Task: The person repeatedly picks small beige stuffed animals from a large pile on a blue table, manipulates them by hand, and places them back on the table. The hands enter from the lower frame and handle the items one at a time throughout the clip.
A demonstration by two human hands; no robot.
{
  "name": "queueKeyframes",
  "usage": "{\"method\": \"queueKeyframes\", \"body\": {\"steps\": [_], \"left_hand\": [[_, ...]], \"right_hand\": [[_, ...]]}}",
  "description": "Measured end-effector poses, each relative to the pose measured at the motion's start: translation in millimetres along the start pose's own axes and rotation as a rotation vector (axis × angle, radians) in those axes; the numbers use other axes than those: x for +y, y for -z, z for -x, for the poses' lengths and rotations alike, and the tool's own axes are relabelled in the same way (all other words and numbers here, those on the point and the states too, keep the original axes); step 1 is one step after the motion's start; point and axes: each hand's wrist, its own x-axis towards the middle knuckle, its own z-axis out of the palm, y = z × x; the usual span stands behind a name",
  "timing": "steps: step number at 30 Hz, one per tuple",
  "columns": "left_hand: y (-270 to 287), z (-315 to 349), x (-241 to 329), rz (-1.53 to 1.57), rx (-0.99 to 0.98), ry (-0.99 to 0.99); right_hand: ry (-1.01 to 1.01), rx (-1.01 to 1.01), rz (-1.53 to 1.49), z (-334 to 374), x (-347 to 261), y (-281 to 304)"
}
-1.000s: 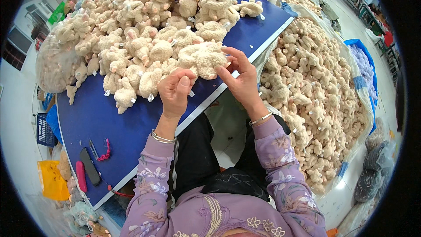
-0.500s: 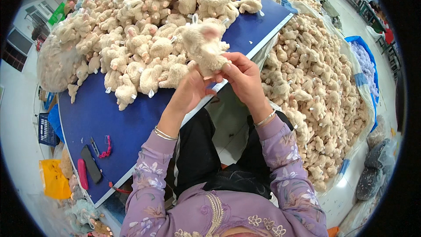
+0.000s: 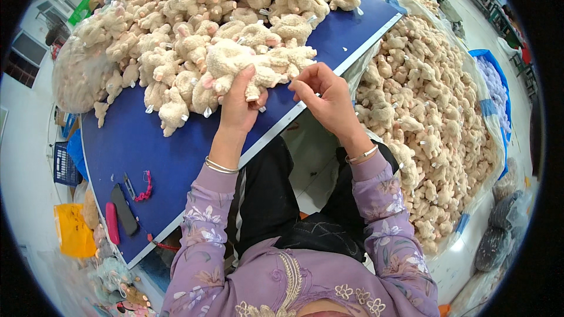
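Two bare hands, one loaded: left hand (image 3: 239,104) closed round the underside of a cream plush toy (image 3: 228,63), thumb flat on top, fingers curled beneath, likely so the fluffy body stays lifted and facing up. Toy sits at the fingertips of that hand, over the near edge of the plush pile (image 3: 176,47); same colour behind, so cannot tell exactly where it ends. Right hand (image 3: 325,98) just beside, half curled, thumb and index tips near each other, apparently free of the toy; cannot tell if a thread or scrap is pinched there. It probably hovers close so both hands can reach the same limb.

Pile spreads beyond and left of the left hand on the blue table (image 3: 153,147), presumably so pieces are within easy reach. Bigger plush heap (image 3: 435,129) right of the right hand, inside an open pale sack (image 3: 489,107), whose walls seem to keep it from spilling. Snips (image 3: 129,186), a pink coil (image 3: 145,189), a grey bar (image 3: 124,209) and a pink case (image 3: 112,223) lie left of the left forearm, seemingly parked clear of the fluff
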Motion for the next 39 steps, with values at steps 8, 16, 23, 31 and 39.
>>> {"method": "queueKeyframes", "body": {"steps": [8, 16, 23, 31, 39], "left_hand": [[-12, 9, -9, -0.012, -0.057, 0.124], [-3, 5, -7, -0.03, 0.026, 0.129], [-21, 8, -15, -0.097, 0.157, -0.102], [-13, 5, -26, -0.112, 0.093, -0.226], [-18, 13, -24, -0.267, 0.196, -0.27]], "right_hand": [[0.09, 0.084, -0.044, 5, 12, -22], [0.027, -0.048, 0.051, 4, -2, -15], [0.131, 0.03, 0.23, 13, -12, -29], [0.287, 0.104, 0.242, 10, 6, -44], [-0.361, 0.039, -0.364, 0, 3, -29]]}}
